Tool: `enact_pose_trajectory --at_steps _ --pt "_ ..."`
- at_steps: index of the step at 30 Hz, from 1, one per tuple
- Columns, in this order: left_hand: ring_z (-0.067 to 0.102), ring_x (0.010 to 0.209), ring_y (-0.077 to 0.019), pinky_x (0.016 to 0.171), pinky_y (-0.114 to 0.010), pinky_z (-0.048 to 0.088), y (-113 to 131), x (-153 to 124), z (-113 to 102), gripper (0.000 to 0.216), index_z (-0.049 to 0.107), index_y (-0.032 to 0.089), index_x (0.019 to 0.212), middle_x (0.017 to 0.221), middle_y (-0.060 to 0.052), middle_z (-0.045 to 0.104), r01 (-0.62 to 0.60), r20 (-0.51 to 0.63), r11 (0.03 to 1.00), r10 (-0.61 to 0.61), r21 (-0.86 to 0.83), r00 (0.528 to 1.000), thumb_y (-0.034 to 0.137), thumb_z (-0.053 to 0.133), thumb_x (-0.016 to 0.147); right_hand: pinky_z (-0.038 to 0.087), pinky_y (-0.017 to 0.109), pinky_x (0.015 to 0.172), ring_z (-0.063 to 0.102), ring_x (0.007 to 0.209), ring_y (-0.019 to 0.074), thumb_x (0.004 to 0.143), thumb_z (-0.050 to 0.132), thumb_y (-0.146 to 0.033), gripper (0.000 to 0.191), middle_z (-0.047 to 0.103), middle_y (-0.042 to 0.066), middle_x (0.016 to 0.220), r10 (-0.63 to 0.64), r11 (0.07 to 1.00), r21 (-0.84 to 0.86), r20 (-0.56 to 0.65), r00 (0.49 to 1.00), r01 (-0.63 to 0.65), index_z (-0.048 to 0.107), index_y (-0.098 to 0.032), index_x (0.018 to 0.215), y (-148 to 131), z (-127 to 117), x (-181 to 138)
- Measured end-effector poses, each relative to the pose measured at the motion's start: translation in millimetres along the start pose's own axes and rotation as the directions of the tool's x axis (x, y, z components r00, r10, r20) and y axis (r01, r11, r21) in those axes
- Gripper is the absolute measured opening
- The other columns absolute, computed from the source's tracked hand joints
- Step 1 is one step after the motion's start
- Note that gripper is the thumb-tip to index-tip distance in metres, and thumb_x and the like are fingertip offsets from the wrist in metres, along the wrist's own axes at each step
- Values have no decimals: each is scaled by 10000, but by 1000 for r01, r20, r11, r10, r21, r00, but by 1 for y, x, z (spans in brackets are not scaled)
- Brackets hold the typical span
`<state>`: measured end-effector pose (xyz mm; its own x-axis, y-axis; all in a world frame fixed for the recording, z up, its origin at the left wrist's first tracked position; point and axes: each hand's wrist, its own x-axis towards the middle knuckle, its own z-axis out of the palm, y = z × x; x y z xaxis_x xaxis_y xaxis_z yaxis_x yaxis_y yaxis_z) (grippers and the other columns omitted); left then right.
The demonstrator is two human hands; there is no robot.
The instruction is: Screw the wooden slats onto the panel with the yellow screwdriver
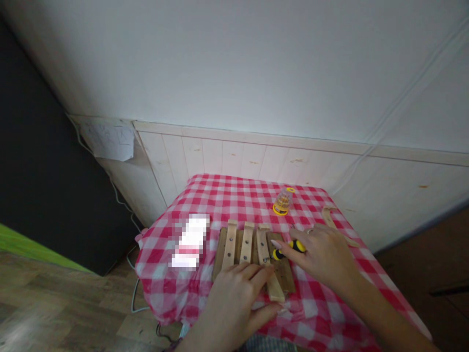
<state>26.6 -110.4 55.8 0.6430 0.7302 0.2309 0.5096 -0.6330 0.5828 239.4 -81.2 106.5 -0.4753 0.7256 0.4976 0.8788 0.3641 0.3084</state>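
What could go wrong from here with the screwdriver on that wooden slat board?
The wooden slat board sits near the table's front edge on a loose checked cloth; pressure might slide it. The left hand braces close to the screwdriver held by the right hand, so a slip may jab fingers. The small clear jar could get knocked.

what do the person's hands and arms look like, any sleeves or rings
Both forearms are bare, with no sleeves in view. The right hand has long, pale, pointed nails and what looks like a thin ring on one finger. The left hand also shows a long pale nail on the thumb; no ring can be seen on it. No gloves or watch show.
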Motion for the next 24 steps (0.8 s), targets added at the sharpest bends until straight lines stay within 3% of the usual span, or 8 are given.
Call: enact_pose_trajectory --at_steps 4,8,14,19,24 --pt "662 1150 -291 987 -449 546 3 2 -12 427 681 192 1208 1291 -95 690 -53 26 998 53 -25 998 384 801 846 357 300 525 589 427 181 1026 387 -524 619 617 50 415 13 1000 -2 -27 1000 -13 703 -196 608 0 -3 0" --pt "554 1312 -312 1078 -513 466 6 10 -17 491 639 243 1313 1535 -109 484 -76 -59 991 83 109 995 453 749 883 369 302 526 577 418 183 1026 384 -522 621 618 57 416 24 1000 14 -6 1000 -24 719 -195 618 1 -4 3" --pt "583 1271 -299 1087 -513 447 7 23 -12 438 677 247 1256 1389 -84 631 -115 -57 987 122 110 991 469 742 884 375 296 510 614 461 210 1026 364 -505 584 635 67 448 43 997 53 74 996 -47 724 -195 687 -2 -4 7" --pt "634 1165 -290 1040 -531 470 4 22 -15 327 709 244 1163 1294 -68 675 -96 -69 989 105 112 992 437 733 900 471 312 564 688 586 229 1021 370 -493 449 722 63 627 27 954 293 146 989 -69 691 -188 949 -4 -8 6" --pt "612 1202 -277 1053 -517 458 3 20 -19 295 701 251 1173 1337 -59 650 -107 -69 990 113 90 991 406 714 922 579 367 773 736 926 242 1013 412 -412 356 763 124 1053 -115 788 614 207 972 -38 585 -182 1223 6 -19 2"
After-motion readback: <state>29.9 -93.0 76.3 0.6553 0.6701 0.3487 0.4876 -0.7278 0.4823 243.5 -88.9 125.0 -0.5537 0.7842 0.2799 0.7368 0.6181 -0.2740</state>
